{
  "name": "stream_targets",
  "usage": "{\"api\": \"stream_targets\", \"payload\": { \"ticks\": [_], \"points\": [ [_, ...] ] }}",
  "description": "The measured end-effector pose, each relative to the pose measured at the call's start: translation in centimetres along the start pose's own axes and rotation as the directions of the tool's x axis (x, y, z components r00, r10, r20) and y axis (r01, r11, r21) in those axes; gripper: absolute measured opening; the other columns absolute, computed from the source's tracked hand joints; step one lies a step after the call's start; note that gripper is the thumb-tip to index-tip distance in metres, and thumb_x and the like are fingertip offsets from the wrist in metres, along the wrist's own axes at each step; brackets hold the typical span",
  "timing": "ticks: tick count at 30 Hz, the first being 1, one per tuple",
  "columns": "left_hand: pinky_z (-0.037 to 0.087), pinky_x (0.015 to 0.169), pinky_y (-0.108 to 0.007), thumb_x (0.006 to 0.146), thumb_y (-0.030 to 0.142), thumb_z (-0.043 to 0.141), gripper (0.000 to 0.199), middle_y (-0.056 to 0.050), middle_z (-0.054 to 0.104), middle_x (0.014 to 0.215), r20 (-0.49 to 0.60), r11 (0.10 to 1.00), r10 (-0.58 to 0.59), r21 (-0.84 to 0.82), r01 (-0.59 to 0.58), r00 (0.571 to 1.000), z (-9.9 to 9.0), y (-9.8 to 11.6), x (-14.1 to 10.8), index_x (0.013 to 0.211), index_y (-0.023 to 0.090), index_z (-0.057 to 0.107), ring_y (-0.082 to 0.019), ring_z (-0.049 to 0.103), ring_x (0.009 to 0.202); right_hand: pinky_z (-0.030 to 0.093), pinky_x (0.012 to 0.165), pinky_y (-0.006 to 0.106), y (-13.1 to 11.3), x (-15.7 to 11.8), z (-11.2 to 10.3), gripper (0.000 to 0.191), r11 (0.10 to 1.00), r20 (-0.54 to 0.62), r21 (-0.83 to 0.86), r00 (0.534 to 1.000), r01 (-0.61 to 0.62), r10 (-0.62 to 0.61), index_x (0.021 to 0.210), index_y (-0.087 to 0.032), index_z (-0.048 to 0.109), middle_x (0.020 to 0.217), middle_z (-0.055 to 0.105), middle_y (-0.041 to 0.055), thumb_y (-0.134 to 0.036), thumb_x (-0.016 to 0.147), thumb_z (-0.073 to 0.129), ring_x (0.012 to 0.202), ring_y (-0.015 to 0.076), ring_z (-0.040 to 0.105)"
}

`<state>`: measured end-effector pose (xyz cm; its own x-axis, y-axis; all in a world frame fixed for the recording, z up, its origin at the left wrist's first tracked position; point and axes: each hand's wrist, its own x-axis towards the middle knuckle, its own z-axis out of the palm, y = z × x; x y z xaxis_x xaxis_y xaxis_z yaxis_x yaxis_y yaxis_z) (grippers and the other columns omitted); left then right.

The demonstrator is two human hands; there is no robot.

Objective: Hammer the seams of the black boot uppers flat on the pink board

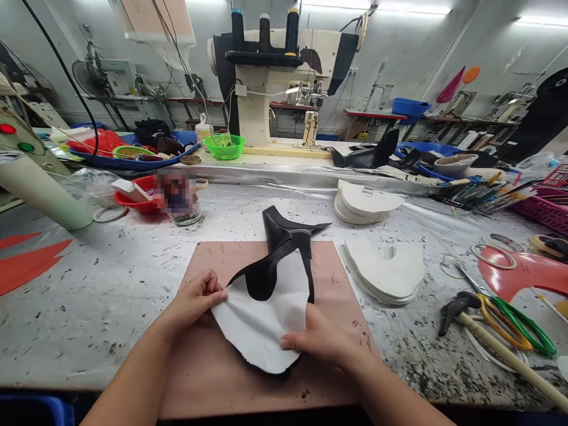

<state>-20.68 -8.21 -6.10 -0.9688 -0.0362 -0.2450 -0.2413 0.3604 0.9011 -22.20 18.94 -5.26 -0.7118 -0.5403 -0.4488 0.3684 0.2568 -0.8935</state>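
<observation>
A black shoe upper (284, 229) lies over a pinkish board (213, 378) in front of me. A white lining piece (261, 319) with a curved cutout covers its near part, and black material shows along the edges. My left hand (200, 296) pinches the lining's left edge between thumb and fingers. On the right side, my right hand (317, 337) grips the piece, its thumb flat on the white face and its fingers hidden underneath. To the right sit two stacks of white cut pieces, a near stack (399, 272) and a far stack (366, 204).
A hammer (492, 346) and scissors (523, 325) lie at the right. A red bowl (137, 198) and a jar (184, 210) stand at the left. Behind the bench rises a sewing machine (257, 112) with several thread spools. Red sheet pieces (31, 257) lie far left.
</observation>
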Motion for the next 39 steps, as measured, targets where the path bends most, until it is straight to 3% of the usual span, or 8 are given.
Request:
{"api": "stream_targets", "payload": {
  "ticks": [5,12,25,30,32,34,36,39],
  "points": [
    [0.033,0.052,-0.021,0.071,0.043,0.064,0.037,0.007,0.046,0.068,0.046,0.996,0.004,-0.088,0.0,0.999,-0.2,-0.1,-0.1,0.072,0.022,0.034,-0.01,0.042,0.058,0.046,0.067,0.029,-0.8,-0.4,0.2,0.034,0.982,-0.049,-0.149,0.992,-0.119,0.113,0.091,-0.016,0.058,0.091,0.067,0.0039,-0.015,0.059,0.069,0.085,0.0232,0.061],
    [0.035,0.053,-0.024,0.067,0.042,0.064,0.032,0.005,0.051,0.067,-0.118,0.979,0.099,0.187,-0.076,0.988,0.8,-0.4,-0.2,0.069,0.022,0.04,-0.013,0.047,0.06,0.047,0.071,0.028,0.5,-0.5,0.0,0.033,0.994,-0.035,-0.106,0.999,0.008,-0.012,0.093,-0.017,0.061,0.093,0.068,0.0023,-0.013,0.062,0.066,0.088,0.0224,0.062],
    [0.032,0.052,-0.024,0.073,0.038,0.053,0.022,0.006,0.049,0.059,-0.111,0.855,0.164,0.512,-0.085,0.98,1.6,0.9,-0.8,0.066,0.023,0.039,-0.014,0.045,0.055,0.047,0.065,0.025,0.6,-0.3,0.1,0.026,0.943,-0.047,-0.332,0.999,-0.01,-0.005,0.085,-0.017,0.064,0.087,0.069,0.0031,-0.014,0.06,0.07,0.079,0.0208,0.063],
    [0.032,0.051,-0.027,0.083,0.026,0.04,0.016,0.001,0.053,0.067,-0.253,0.625,0.308,0.781,0.005,0.917,1.8,1.4,-2.8,0.069,0.022,0.045,-0.017,0.049,0.058,0.047,0.062,0.024,0.5,-0.4,0.4,0.026,0.929,-0.055,-0.369,0.998,-0.001,-0.021,0.084,-0.016,0.065,0.084,0.07,0.0035,-0.013,0.059,0.07,0.076,0.0208,0.063],
    [0.04,0.06,-0.029,0.089,0.025,0.034,0.023,-0.003,0.061,0.079,-0.13,0.451,0.501,0.883,-0.13,0.856,3.4,1.4,-4.2,0.079,0.021,0.054,-0.018,0.056,0.07,0.048,0.065,0.024,0.5,-0.4,0.5,0.028,0.934,-0.03,-0.356,0.998,0.037,-0.051,0.087,-0.016,0.066,0.087,0.07,0.0035,-0.011,0.059,0.069,0.08,0.0215,0.063],
    [0.041,0.081,-0.031,0.092,0.037,0.034,0.032,-0.008,0.063,0.105,0.124,0.269,0.623,0.893,-0.361,0.772,5.5,1.1,-5.6,0.105,0.019,0.057,-0.021,0.057,0.097,0.048,0.068,0.025,0.6,-0.4,0.4,0.032,0.932,-0.008,-0.354,0.996,0.079,-0.088,0.09,-0.015,0.066,0.09,0.07,0.0035,-0.01,0.059,0.069,0.082,0.022,0.063],
    [0.032,0.098,-0.036,0.088,0.059,0.034,0.061,-0.011,0.05,0.13,0.326,0.125,0.626,0.854,-0.505,0.708,7.5,0.7,-6.8,0.131,0.016,0.04,-0.026,0.044,0.119,0.048,0.069,0.025,0.7,-0.3,0.0,0.033,0.927,0.028,-0.355,0.992,0.123,-0.121,0.093,-0.016,0.066,0.092,0.07,0.0036,-0.012,0.06,0.069,0.083,0.0221,0.063],
    [0.017,0.105,-0.044,0.073,0.079,0.029,0.091,-0.01,0.037,0.141,0.446,0.06,0.548,0.823,-0.565,0.707,8.7,0.1,-7.8,0.142,0.02,0.021,-0.033,0.03,0.129,0.049,0.069,0.027,0.4,0.1,-1.4,0.029,0.941,0.081,-0.293,0.985,0.172,-0.155,0.093,-0.017,0.064,0.094,0.07,0.0036,-0.018,0.064,0.068,0.084,0.022,0.063]
  ]
}}
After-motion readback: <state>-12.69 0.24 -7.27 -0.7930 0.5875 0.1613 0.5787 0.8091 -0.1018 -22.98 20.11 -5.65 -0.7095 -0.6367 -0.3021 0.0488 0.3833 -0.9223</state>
